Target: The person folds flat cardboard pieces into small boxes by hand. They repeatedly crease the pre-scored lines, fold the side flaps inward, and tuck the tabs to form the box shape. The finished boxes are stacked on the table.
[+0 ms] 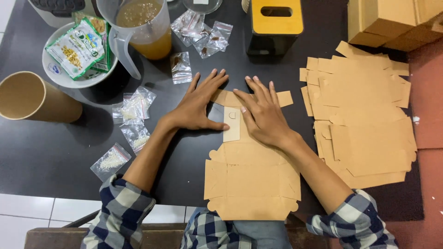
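Flat kraft box blank [251,180] at bottom centre, lower edge hanging over the black table [55,157]. Both forearms (plaid sleeves) angle inward and up. Left hand [197,107] flat, fingers spread wide, thumb pressing the folded pale flap [232,123] mid-frame. Right hand [263,113] palm down, fingers splayed, pressing the blank's top just beside it. Stack of blanks [360,110] at right, small clear bags [134,120] at left

The counter [55,157] is black. The flat box blank [251,180] at lower centre and the stack of blanks [364,115] at right are plain tan. The sleeves [122,212] are blue-and-white plaid. The pitcher [143,27] at upper left holds amber liquid. The paper cup [34,97] is tan.
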